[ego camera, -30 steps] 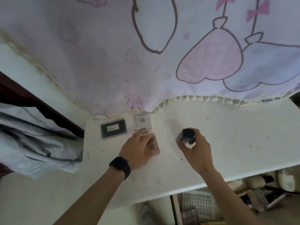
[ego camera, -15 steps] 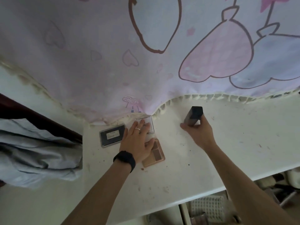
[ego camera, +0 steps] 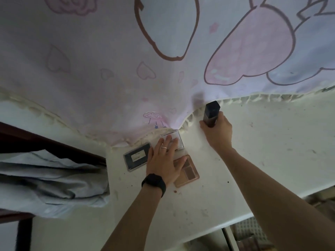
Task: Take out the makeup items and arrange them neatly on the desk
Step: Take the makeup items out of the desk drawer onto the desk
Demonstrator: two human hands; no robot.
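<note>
On the white desk (ego camera: 262,160), my right hand (ego camera: 216,131) grips a tall black rectangular bottle (ego camera: 211,113), held upright at the curtain's hem. My left hand (ego camera: 165,159) lies flat with straight fingers, its fingertips pressing a clear square compact (ego camera: 178,140) at the back. Its thumb rests on a brown eyeshadow palette (ego camera: 188,172), which lies just in front of the compact. A dark flat case with a white label (ego camera: 136,156) lies to the left of my left hand.
A pink and lilac printed curtain (ego camera: 163,60) with a fringed hem hangs over the desk's back edge. Grey cloth (ego camera: 50,182) is bunched off the desk's left end. Below the front right edge, a basket with more items (ego camera: 250,230) shows.
My right hand carried the black bottle from mid-desk back to the curtain's hem and stood it upright. My left hand slid off the brown palette and reached back onto the clear compact.
</note>
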